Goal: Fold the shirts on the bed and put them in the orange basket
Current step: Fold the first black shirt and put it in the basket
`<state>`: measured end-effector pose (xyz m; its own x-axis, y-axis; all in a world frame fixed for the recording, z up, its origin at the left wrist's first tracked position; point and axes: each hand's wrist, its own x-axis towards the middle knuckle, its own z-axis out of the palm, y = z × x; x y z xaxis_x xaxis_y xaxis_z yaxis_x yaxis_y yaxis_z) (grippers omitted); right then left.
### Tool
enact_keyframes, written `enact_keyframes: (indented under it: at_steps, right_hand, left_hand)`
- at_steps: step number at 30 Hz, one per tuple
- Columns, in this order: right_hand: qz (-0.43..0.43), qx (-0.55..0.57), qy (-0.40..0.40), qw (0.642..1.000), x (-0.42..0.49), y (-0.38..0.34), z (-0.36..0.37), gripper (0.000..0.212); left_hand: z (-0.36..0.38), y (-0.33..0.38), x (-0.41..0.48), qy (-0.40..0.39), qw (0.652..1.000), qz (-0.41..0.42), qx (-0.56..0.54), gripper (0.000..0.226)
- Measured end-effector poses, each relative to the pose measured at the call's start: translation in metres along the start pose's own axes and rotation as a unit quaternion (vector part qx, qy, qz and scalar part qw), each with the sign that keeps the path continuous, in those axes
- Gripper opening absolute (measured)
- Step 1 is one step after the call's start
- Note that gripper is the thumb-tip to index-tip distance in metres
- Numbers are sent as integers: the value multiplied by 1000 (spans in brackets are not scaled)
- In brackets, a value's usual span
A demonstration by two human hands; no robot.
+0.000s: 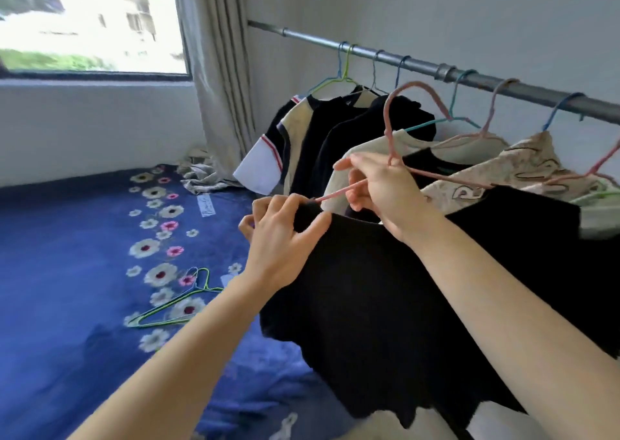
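Observation:
A black shirt [385, 288] hangs in front of me on a pink hanger [396, 117], off the rail. My left hand [285, 235] pinches the shirt's shoulder at the hanger's left arm. My right hand [375, 188] grips the pink hanger just below its hook. More shirts hang on the metal rail [419, 62]: black ones [339, 134], a cream one with striped sleeves [268, 161] and a patterned beige one [523, 168]. The orange basket is not in view.
The bed [67, 272] has a blue flowered cover. Two empty wire hangers [174, 302] lie on it. A crumpled cloth [201, 174] lies by the grey curtain [221, 64]. A window [90, 20] is at the upper left.

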<state>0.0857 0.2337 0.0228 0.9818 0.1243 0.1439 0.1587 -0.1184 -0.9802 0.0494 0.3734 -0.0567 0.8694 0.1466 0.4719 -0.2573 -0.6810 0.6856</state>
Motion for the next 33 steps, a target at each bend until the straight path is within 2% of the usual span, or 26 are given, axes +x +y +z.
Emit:
enact_keyframes:
  at_steps: [5, 10, 11, 16, 20, 23, 27, 31, 33]
  right_hand:
    - [-33, -29, -45, 998, -12, -13, 139, 29]
    - [-25, 42, -98, 994, -36, -43, 275, 25]
    - [-25, 54, -114, 992, -40, -52, 305, 24]
    - [-48, 91, -145, 984, -50, -83, 398, 28]
    - [-46, 166, -154, 973, -51, -103, 448, 28]
    - [-15, 296, -182, 937, -41, -124, 481, 29]
    - [53, 424, -241, 871, -26, -140, 517, 26]
    - [107, 539, -292, 783, -2, -152, 546, 25]
    - [125, 551, -341, 751, 12, -151, 557, 16]
  left_hand:
    - [-93, -67, 1, 42, 990, -119, 68, 27]
    - [-213, -137, -17, 73, 988, -66, 121, 25]
    - [-244, -158, -20, 86, 983, -78, 142, 25]
    - [-361, -235, -25, 138, 954, -174, 203, 34]
    - [-442, -277, -28, 178, 941, -234, 169, 41]
    - [-489, -296, -30, 208, 940, -248, 108, 40]
    - [-525, -285, -9, 242, 946, -213, 21, 34]
    - [-554, -285, 23, 344, 919, -192, -14, 35]
    - [-558, -295, 34, 373, 911, -176, 9, 37]
